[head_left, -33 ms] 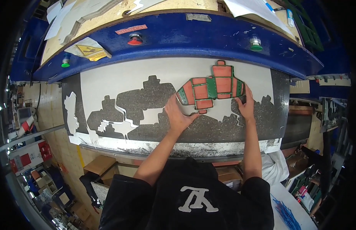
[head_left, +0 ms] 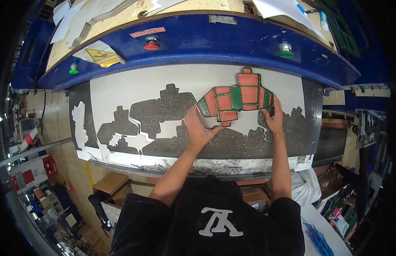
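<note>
A cutting die [head_left: 235, 98] with a green metal frame and orange-red pads lies on a pale sheet [head_left: 121, 77] on the dark work surface [head_left: 198, 147]. My left hand [head_left: 198, 128] grips its lower left edge, the thumb reaching toward the small tab at the bottom. On the opposite side, my right hand [head_left: 274, 119] holds its right end between thumb and fingers. Left of the die, the sheet has cut-out gaps of a similar outline, where the dark surface shows through. Both palms are hidden from above.
A blue machine beam [head_left: 185, 42] with a red button [head_left: 151, 43] and green buttons [head_left: 286, 52] spans the far side. Torn white scraps [head_left: 80, 126] lie at the left. A cardboard box [head_left: 111, 183] stands below the near edge, and blue strips [head_left: 319, 239] lie at the lower right.
</note>
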### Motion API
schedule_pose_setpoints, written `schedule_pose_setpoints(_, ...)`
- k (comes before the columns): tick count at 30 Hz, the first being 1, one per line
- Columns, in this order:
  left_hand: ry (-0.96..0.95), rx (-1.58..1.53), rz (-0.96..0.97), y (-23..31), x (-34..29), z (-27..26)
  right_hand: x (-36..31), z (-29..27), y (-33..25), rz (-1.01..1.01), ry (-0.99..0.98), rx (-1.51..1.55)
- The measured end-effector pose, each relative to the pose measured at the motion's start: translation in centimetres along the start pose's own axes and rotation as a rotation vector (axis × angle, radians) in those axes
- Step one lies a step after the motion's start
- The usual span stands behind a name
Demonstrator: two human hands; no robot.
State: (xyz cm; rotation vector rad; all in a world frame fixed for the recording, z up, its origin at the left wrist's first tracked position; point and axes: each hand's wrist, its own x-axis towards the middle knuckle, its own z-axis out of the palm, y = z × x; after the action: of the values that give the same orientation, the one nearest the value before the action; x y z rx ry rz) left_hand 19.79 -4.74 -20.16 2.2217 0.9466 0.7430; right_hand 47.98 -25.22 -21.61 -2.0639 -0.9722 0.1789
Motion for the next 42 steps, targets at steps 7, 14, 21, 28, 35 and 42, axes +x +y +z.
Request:
schedule_pose_setpoints(7,-0.032,0.015,-0.025,-0.6,-0.2,0.2,-0.2,0.4,0.6,-0.024,-0.008,-0.047)
schedule_pose_setpoints(14,-0.006,-0.027,-0.032,-1.0,-0.7,0.4,-0.7,0.6,2.0,-0.012,-0.015,-0.023)
schedule_pose_setpoints(21,-0.025,-0.010,-0.087,-1.3,-1.2,0.5,-1.2,0.7,2.9,0.034,-0.054,0.070)
schedule_pose_setpoints(28,-0.044,-0.019,-0.102,-1.6,-1.4,0.6,-1.5,0.5,3.5,0.067,-0.095,0.061)
schedule_pose_setpoints(35,-0.013,-0.074,-0.051,-2.0,-1.6,0.9,-1.4,0.2,3.5,0.100,-0.105,0.078)
schedule_pose_setpoints(42,-0.078,-0.111,-0.098,-1.8,-1.0,0.4,-1.4,0.0,3.6,0.144,-0.122,0.153)
